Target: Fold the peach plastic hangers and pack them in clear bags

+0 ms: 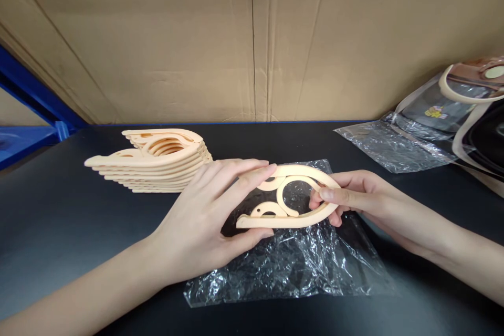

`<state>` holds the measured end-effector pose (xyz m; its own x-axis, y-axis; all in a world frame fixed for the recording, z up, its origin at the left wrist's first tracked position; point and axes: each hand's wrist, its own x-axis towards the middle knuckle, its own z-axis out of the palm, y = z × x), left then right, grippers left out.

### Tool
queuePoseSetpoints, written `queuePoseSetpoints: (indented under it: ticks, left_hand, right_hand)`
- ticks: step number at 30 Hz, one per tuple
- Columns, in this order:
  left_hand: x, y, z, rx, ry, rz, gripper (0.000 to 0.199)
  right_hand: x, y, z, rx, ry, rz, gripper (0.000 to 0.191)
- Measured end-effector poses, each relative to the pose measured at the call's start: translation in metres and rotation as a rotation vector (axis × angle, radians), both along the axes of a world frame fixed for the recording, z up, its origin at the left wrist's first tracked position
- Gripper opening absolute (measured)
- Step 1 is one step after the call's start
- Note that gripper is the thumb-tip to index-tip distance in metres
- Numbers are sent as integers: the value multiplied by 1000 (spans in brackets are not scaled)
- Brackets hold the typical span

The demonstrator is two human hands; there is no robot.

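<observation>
A cream plastic folding hanger (303, 222) is held over a crumpled clear plastic bag (283, 268). My left hand (208, 215) grips its left end, fingers along the top edge and thumb below. The rounded right end is pinched between the thumb and fingers of my right hand (354, 197). Curved inner parts, one of them hook-shaped, show within the hanger's outline. Left of my hands, a stack of several similar cream hangers (157, 165) lies on the black table.
The black table (51, 220) runs back to a cardboard wall (177, 52). At the back right lie plastic-wrapped items with cream rims (433, 110), beside a flat clear bag (394, 147). A blue metal frame (35, 89) stands at the left.
</observation>
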<state>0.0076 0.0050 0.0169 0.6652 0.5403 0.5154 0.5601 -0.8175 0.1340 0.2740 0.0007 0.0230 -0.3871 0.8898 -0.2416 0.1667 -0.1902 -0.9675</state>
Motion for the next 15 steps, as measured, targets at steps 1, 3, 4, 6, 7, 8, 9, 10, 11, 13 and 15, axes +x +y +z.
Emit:
queuePoseSetpoints:
  ticks: [1, 3, 4, 6, 7, 8, 9, 10, 11, 13, 15]
  left_hand:
    - [0, 0, 0, 25, 3, -2, 59]
    - [-1, 0, 1, 53, -5, -6, 59]
    - [-1, 0, 1, 63, -13, -7, 58]
    - [-1, -1, 0, 82, -25, -10, 58]
    - [-1, -1, 0, 90, -31, -13, 58]
    - [0, -2, -1, 96, -34, -17, 58]
    - [0, -2, -1, 103, -35, -25, 58]
    - [1, -3, -1, 109, -37, -32, 59]
    - [2, -4, -2, 111, -41, -39, 60]
    - [4, -7, -2, 105, -45, -55, 61]
    - [6, -10, -2, 88, -43, -72, 63]
  right_hand:
    - [0, 0, 0, 26, -19, 8, 29]
    - [0, 0, -1, 98, -59, 14, 26]
    - [0, -1, -1, 140, -75, 8, 24]
    - [0, -5, -3, 258, -118, -20, 31]
    - [-1, -7, -3, 351, -162, -33, 41]
    - [0, -9, -4, 473, -227, -32, 53]
    - [0, -11, -5, 623, -313, -16, 65]
    - [0, -13, -6, 785, -412, 14, 73]
    - [-1, -15, -6, 942, -509, 55, 80]
    - [-2, -19, -5, 1178, -653, 156, 81]
    - [-5, -22, -4, 1303, -723, 222, 71]
